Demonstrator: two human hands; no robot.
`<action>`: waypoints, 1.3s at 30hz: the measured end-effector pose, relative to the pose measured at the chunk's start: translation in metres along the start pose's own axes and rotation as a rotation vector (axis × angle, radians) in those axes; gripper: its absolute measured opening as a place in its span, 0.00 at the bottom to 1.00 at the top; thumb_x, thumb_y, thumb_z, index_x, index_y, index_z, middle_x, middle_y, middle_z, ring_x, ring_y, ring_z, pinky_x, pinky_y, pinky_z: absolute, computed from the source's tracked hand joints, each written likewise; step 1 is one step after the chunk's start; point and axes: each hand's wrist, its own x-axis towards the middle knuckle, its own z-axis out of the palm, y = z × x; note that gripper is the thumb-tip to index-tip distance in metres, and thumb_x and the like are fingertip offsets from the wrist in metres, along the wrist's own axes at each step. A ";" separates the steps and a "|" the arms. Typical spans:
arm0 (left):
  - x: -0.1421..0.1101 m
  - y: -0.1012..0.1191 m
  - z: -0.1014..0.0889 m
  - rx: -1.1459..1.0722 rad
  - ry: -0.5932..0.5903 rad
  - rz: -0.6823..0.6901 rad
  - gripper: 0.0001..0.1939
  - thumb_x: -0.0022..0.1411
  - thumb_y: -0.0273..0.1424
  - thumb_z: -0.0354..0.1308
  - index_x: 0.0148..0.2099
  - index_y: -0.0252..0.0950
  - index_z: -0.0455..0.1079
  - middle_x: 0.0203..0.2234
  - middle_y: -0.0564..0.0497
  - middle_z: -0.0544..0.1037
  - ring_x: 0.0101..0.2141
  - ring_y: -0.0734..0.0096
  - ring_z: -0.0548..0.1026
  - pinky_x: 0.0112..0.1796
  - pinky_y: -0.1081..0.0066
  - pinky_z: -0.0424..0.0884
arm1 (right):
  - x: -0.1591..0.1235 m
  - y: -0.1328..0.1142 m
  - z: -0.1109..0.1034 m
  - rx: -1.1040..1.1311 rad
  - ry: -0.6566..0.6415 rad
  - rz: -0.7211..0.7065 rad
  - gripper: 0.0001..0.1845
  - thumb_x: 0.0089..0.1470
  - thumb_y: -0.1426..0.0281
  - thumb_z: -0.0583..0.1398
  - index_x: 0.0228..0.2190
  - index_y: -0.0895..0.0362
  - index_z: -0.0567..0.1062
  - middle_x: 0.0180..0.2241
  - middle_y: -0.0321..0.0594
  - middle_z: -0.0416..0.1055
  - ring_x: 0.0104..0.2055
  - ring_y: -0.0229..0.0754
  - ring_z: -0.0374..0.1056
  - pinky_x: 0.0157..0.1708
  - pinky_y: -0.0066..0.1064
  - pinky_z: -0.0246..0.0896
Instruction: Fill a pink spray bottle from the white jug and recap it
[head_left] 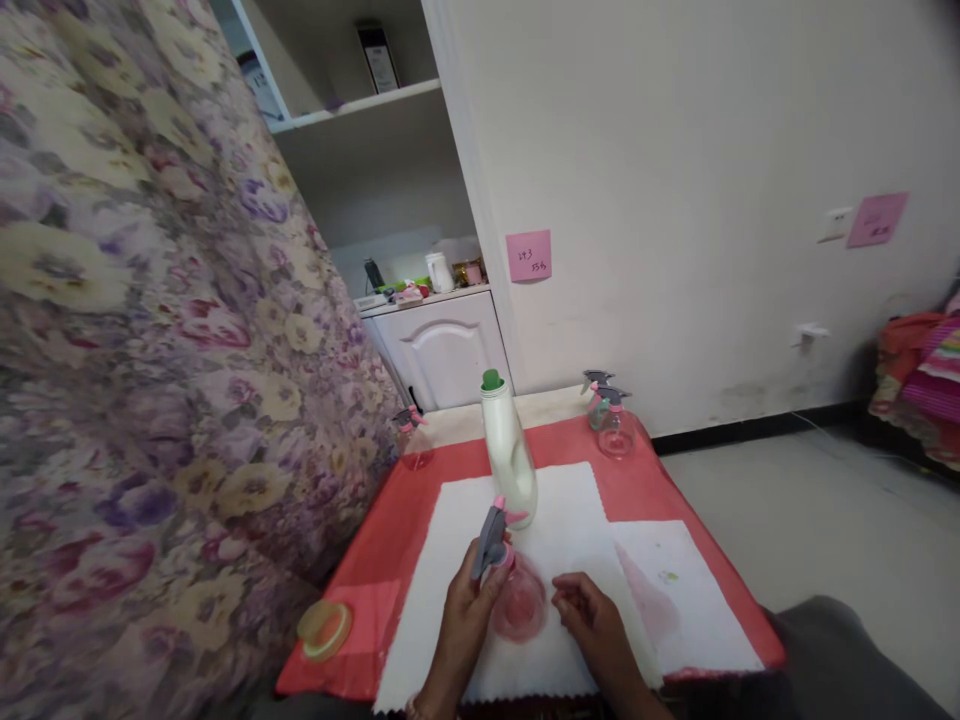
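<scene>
A clear pinkish spray bottle (520, 603) with a grey and pink trigger head (493, 540) is low in the middle of the table. Its neck and trigger head are in the grip of my left hand (466, 605), the fingers partly hidden behind the head. To the right of the bottle is my right hand (589, 610), with loosely curled fingers, some apart, and nothing visible in them. Just beyond the spray bottle stands a tall pale jug-shaped bottle (499, 430) with a green top (491, 380) and a built-in handle.
White sheets (427, 580) cover part of the red tablecloth (367, 570). Other spray bottles stand at the back right (616, 435) and back left (414, 448). A round yellowish lid or dish (325, 630) sits front left. A flowered curtain (187, 350) hangs at left.
</scene>
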 end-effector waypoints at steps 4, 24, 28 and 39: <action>0.000 -0.011 0.001 -0.048 0.038 -0.023 0.23 0.58 0.42 0.60 0.54 0.40 0.71 0.52 0.45 0.77 0.53 0.58 0.73 0.56 0.59 0.65 | 0.005 -0.017 -0.001 0.014 -0.024 -0.028 0.13 0.54 0.62 0.60 0.39 0.55 0.75 0.34 0.42 0.76 0.38 0.47 0.73 0.40 0.34 0.66; -0.011 -0.016 0.004 -0.099 0.055 -0.008 0.20 0.58 0.42 0.60 0.50 0.40 0.74 0.52 0.44 0.76 0.56 0.53 0.70 0.61 0.54 0.60 | 0.031 -0.066 0.046 -0.177 -0.133 -0.306 0.15 0.52 0.73 0.59 0.43 0.51 0.75 0.40 0.40 0.73 0.42 0.44 0.70 0.44 0.34 0.66; -0.013 -0.011 0.007 -0.194 0.088 -0.050 0.22 0.57 0.41 0.61 0.52 0.41 0.72 0.53 0.45 0.76 0.55 0.54 0.71 0.59 0.57 0.63 | 0.030 -0.058 0.046 -0.108 -0.128 -0.315 0.18 0.53 0.74 0.59 0.46 0.50 0.72 0.44 0.41 0.72 0.48 0.45 0.69 0.50 0.37 0.66; -0.002 -0.005 0.006 -0.108 0.145 -0.100 0.23 0.55 0.39 0.64 0.52 0.39 0.70 0.47 0.48 0.79 0.48 0.61 0.75 0.51 0.66 0.69 | 0.025 -0.032 0.050 -0.110 -0.132 -0.315 0.40 0.35 0.79 0.67 0.52 0.50 0.67 0.49 0.45 0.72 0.52 0.56 0.69 0.54 0.49 0.65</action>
